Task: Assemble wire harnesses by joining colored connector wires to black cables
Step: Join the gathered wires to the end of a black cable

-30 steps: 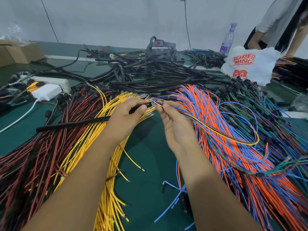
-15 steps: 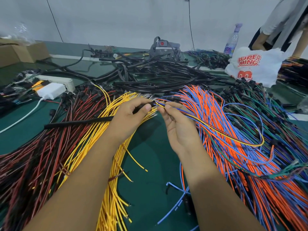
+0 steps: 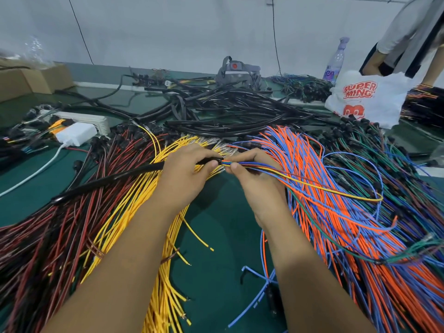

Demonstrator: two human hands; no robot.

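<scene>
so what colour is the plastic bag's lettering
Red on the white plastic bag, clearest in the head view.

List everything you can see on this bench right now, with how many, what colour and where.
black cable: one, black, running left from the left hand
held wires: small bunch, mixed colours, looping right from the right hand
yellow wires: pile, yellow, centre
red and black wires: pile, left
orange and blue wires: pile, right
black cables: heap, behind the piles
power strip: one, white, far left
cardboard box: one, brown, back left
plastic bag: one, white with red print, back right
bottle: one, clear, behind the bag
left hand: grips the cable end
right hand: pinches the held wires
</scene>
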